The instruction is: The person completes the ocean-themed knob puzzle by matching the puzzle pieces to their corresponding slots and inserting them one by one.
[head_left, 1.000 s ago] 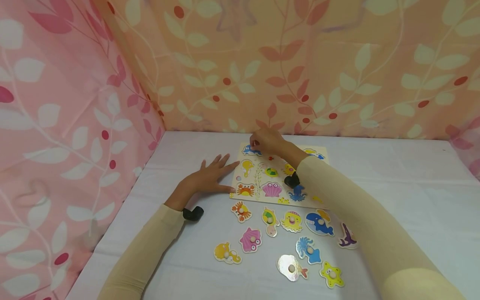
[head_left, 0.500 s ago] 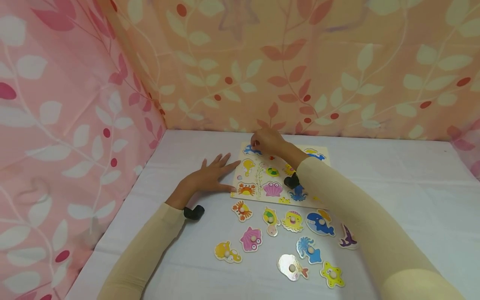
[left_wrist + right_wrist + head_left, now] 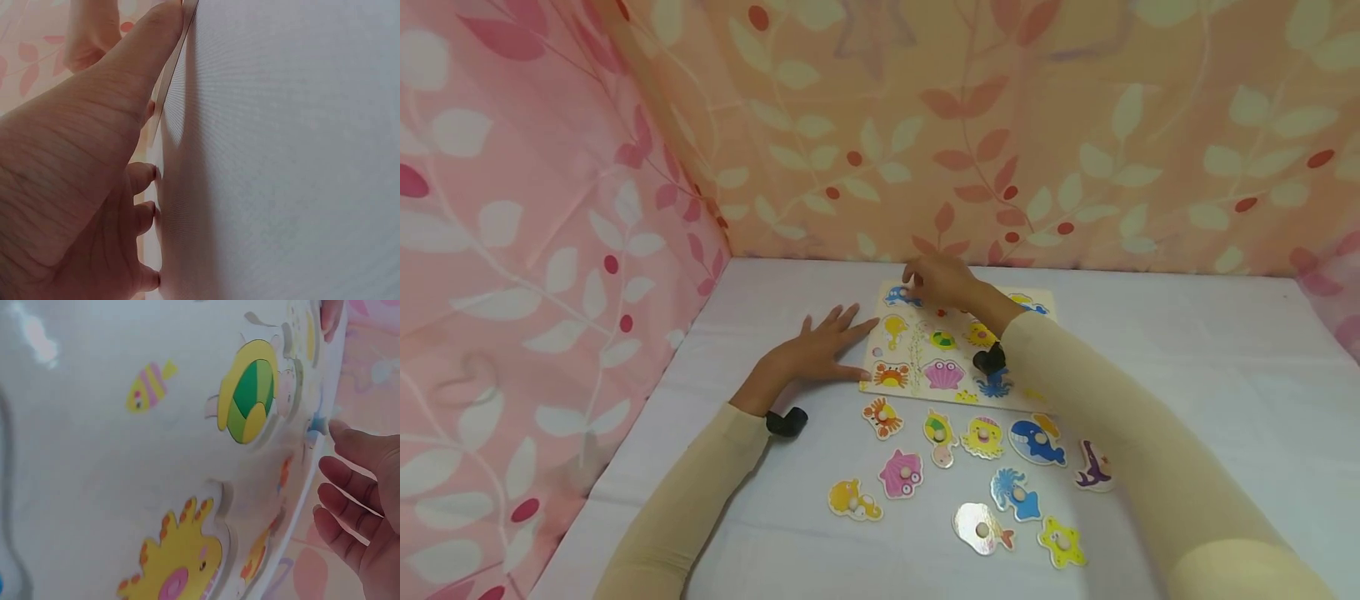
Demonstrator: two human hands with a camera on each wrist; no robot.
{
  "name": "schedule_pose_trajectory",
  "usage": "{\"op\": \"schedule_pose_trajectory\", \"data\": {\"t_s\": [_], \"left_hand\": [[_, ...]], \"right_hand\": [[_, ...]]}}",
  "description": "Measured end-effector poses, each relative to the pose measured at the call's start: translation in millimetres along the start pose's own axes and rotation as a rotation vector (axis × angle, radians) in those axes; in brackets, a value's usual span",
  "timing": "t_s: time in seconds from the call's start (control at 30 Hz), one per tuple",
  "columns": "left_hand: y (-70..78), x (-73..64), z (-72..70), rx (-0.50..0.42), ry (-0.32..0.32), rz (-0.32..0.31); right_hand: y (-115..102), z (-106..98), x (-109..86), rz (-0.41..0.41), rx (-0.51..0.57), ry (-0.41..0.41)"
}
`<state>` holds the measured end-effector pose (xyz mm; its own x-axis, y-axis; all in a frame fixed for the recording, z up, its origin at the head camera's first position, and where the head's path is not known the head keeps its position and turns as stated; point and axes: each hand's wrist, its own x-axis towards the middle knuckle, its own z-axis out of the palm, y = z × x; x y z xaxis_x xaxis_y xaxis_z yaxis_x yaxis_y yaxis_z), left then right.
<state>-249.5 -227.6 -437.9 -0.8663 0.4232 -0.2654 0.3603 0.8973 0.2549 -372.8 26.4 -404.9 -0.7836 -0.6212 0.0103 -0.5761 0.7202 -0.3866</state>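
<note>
A wooden puzzle board (image 3: 929, 397) with sea-animal pictures lies toward the back of the table. Over its top left part is my right hand (image 3: 946, 282), beside a blue animal shape (image 3: 898, 295). In the right wrist view the thumb tip is at or very near a small blue knob (image 3: 317, 424), while the other fingers stand apart from it, loosely bent. My left hand (image 3: 816, 352) lies with spread fingers at the board's left edge; thumb and index tip touch that edge. The left wrist view shows the thumb (image 3: 153, 44) along the board's side.
Several loose knobbed pieces lie in front of the board, among them a crab (image 3: 883, 417), a pink shell (image 3: 901, 475), a seahorse (image 3: 854, 500), a whale (image 3: 1037, 442) and a starfish (image 3: 1062, 542). Patterned cloth walls (image 3: 820, 150) stand behind and to the left.
The right hand's thumb and fingers have parted from their pinch at the blue shape, and the hand has shifted slightly right. The left hand stays in place.
</note>
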Motion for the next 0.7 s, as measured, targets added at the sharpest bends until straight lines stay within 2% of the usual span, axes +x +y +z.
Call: {"op": "schedule_pose_trajectory", "data": {"t_s": [0.23, 0.4, 0.7], "left_hand": [[-0.9, 1.7, -1.1, -0.003, -0.007, 0.001], [1.4, 2.1, -3.2, -0.017, -0.004, -0.010], [1.2, 0.2, -1.6, -0.010, 0.000, 0.001]], "right_hand": [[4, -17, -21.0, -0.045, 0.038, 0.037], [8, -29, -42.7, -0.051, 0.056, 0.099], [-1, -39, -100.6, -0.034, 0.102, 0.110]]}}
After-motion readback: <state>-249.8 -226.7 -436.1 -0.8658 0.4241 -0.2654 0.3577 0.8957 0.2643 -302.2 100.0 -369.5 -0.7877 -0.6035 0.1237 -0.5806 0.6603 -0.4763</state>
